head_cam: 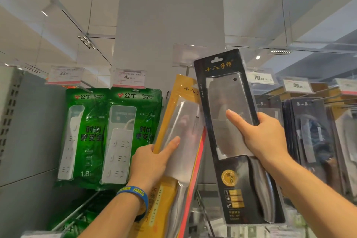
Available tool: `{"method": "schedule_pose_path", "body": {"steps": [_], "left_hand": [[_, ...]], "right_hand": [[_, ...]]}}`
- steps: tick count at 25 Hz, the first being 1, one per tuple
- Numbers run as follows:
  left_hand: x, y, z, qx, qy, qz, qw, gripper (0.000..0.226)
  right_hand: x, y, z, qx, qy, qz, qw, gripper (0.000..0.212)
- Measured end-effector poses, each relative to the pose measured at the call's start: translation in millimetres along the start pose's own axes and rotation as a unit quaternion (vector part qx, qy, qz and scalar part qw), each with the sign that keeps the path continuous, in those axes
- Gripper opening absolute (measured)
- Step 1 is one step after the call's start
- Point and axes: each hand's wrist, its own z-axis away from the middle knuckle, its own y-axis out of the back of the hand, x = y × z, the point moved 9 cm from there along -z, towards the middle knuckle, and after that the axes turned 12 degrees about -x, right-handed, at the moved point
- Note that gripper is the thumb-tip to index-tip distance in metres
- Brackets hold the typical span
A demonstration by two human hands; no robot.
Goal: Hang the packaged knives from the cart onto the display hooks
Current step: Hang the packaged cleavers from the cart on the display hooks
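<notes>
Black-carded cleaver pack (234,131) raised, tilted, hang slot near clear tag holder (188,55); my right hand (264,137) grips its edge. Yellow-carded cleaver pack (180,127) gripped in my left hand (152,162), beside green power-strip packs (114,135). Step: hanging black pack. Next, I judge: line slot onto hook, slide on.

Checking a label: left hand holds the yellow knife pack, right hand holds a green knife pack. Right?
No. The head view shows the right hand holding a black knife pack, not a green one; the green packs hanging at left hold power strips. The left hand does hold the yellow knife pack.
</notes>
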Motion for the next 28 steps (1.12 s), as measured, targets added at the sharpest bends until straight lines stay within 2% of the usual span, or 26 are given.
{"method": "schedule_pose_path", "body": {"steps": [2, 5, 9, 12, 14, 17, 20, 23, 28], "left_hand": [[-6.9, 9.4, -0.2, 0.013, 0.012, 0.01, 1.0, 0.069], [-11.3, 19.7, -0.2, 0.014, 0.025, 0.038, 0.999, 0.079], [-3.5, 3.2, 2.1, -0.024, 0.007, -0.02, 0.999, 0.078], [-30.9, 9.8, 4.4, 0.0, 0.066, 0.028, 0.997, 0.085], [-42.1, 16.3, 11.3, 0.024, 0.085, 0.009, 0.996, 0.092], [-23.5, 20.0, 18.3, 0.042, 0.028, -0.026, 0.998, 0.089], [-7.7, 24.6, 8.7, 0.051, 0.002, -0.004, 0.999, 0.08], [8.0, 31.5, 2.8, 0.061, -0.026, -0.039, 0.997, 0.071], [2.5, 20.5, -0.9, 0.028, -0.027, -0.041, 0.998, 0.073]], "right_hand": [[4.2, -0.3, 0.9, -0.006, -0.011, -0.008, 1.0, 0.08], [12.1, 0.8, 0.1, -0.005, -0.019, -0.021, 1.0, 0.087], [12.6, -3.6, 1.0, -0.018, -0.027, -0.037, 0.999, 0.097], [10.9, -1.5, 3.5, -0.013, -0.021, -0.034, 0.999, 0.091], [7.8, 0.0, 5.3, -0.011, -0.015, -0.023, 1.0, 0.087], [3.1, 0.6, 3.6, 0.001, 0.001, -0.026, 1.0, 0.083], [3.8, -5.3, -1.2, -0.007, 0.004, -0.046, 0.999, 0.088], [9.1, -6.5, -1.5, -0.004, 0.0, -0.053, 0.999, 0.092], [10.6, -9.4, 1.7, -0.003, -0.003, -0.057, 0.998, 0.078]]}}
